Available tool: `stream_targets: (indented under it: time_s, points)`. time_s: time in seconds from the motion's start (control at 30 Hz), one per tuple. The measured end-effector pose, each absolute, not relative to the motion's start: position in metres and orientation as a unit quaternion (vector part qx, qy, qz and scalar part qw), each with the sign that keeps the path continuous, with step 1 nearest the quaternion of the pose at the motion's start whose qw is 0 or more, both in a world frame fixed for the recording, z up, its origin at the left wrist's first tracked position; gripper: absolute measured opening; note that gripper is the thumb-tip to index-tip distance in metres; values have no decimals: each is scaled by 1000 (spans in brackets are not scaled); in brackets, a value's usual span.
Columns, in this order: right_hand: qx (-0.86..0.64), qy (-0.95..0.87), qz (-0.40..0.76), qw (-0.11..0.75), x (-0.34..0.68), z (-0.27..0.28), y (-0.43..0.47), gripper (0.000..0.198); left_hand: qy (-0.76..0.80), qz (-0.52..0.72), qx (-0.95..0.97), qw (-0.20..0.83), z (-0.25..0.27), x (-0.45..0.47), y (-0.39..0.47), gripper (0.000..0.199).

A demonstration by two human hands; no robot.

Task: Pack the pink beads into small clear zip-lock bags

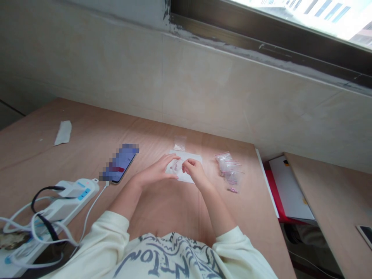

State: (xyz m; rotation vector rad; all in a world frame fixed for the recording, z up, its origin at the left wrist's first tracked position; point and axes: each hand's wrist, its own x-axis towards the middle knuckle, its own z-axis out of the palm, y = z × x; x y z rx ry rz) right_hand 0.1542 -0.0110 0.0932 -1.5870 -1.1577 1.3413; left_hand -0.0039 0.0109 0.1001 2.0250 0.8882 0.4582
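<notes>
A white sheet of paper (190, 179) lies on the desk between my hands, with small pinkish pieces (176, 166) on it, too small to name. My left hand (159, 167) rests at the paper's left edge, thumb and fingers spread apart around the pieces. Over the right half of the sheet, my right hand (192, 169) is closed in a pinch. A faint thin line seems to run from its fingertips, but what they grip cannot be made out. Just behind the paper lies a small clear zip bag (179, 143).
Several clear zip bags (231, 170) with pink and purple contents lie to the right. On the left are a phone (120, 164) with a charging cable, a power strip (74, 201) with tangled cords, and a tissue (63, 133). A wall (130, 77) borders the desk.
</notes>
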Motion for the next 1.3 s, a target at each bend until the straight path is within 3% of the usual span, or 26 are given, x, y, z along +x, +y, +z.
stream_targets:
  time_s: [0.13, 0.23, 0.33, 0.53, 1.07, 1.3]
  points:
    - [-588, -436, 563, 384, 152, 77, -9, 17, 404, 207, 801, 390, 97, -9, 14, 43]
    - [-645, -487, 447, 384, 151, 52, -12, 15, 444, 200, 800, 351, 91, -13, 19, 42]
    - [-680, -574, 329, 316, 150, 28, -18, 8, 463, 171, 811, 313, 84, -16, 22, 42]
    - [-697, -631, 242, 242, 147, 17, -18, 9, 489, 123, 817, 281, 71, -17, 22, 41]
    - [-659, -682, 235, 214, 141, 17, -14, 13, 511, 103, 805, 284, 54, -19, 25, 38]
    - [-637, -653, 263, 314, 135, 32, -9, 7, 523, 90, 800, 282, 49, -14, 25, 40]
